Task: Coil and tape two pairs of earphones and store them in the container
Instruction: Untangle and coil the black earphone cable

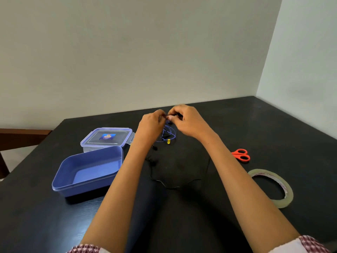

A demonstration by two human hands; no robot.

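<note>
Blue earphone cord [170, 133] pinched between left hand [151, 123] and right hand [187, 118], loops hanging below them; even, loose turns should coil best.

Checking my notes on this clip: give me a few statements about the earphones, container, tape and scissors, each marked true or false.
1. The left hand and the right hand both pinch the blue earphones. True.
2. The lid is clipped onto the container. False: the container is open and the lid lies behind it.
3. The tape roll lies flat on the table, right of the right arm. True.
4. The scissors are in the container. False: they lie on the table beyond the tape roll.
5. The black earphones are coiled. False: they lie loose between the forearms.
</note>
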